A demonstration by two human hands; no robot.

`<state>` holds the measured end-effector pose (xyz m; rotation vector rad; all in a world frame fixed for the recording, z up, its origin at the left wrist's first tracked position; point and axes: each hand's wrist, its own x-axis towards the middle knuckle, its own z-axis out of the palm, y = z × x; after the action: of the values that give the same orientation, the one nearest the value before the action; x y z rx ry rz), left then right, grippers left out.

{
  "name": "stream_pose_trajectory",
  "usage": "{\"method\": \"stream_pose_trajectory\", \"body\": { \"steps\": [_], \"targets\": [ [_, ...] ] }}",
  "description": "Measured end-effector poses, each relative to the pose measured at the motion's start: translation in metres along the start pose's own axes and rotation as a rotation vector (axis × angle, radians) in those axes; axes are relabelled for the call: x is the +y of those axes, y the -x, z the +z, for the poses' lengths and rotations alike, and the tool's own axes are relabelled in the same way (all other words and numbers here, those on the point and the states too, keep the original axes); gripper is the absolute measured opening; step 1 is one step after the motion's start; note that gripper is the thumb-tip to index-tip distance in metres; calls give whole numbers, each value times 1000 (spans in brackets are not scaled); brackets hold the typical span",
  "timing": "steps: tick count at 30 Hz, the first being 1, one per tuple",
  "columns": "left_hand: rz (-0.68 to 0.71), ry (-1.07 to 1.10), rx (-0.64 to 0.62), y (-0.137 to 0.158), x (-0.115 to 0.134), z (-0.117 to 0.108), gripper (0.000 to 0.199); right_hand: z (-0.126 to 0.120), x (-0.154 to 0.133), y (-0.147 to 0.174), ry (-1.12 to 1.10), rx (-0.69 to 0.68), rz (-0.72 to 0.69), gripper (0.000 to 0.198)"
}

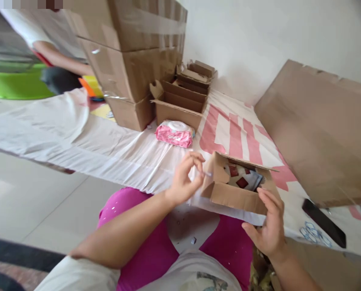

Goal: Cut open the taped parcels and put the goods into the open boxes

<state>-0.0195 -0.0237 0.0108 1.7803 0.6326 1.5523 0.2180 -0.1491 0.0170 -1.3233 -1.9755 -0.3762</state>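
A small open cardboard box (238,197) sits at the table's near edge. Inside lies something patterned in dark red and white (244,180), its kind unclear, with a bluish-grey piece beside it. My left hand (188,178) is at the box's left end, thumb and fingers pinched together. A thin pale bit shows by its fingertips, too blurred to name. My right hand (268,222) holds the box at its front right corner, fingers over the edge and thumb lower down in front.
Tall stacked cartons (132,60) stand at the back left, with opened boxes (180,101) beside them. A pink wipes pack (175,134) lies before these. Right are a large cardboard sheet (316,133) and a black phone (324,222). Another person's arm (61,58) reaches behind the cartons.
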Motion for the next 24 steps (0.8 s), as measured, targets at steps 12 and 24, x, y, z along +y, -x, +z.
{"method": "stream_pose_trajectory", "body": {
  "steps": [12,24],
  "targets": [
    [476,-301,-195,26,27,15,22,-37,0,21,0,99,122,10],
    [380,-344,-216,21,19,22,22,-120,191,115,447,-666,1120,25]
  ]
}}
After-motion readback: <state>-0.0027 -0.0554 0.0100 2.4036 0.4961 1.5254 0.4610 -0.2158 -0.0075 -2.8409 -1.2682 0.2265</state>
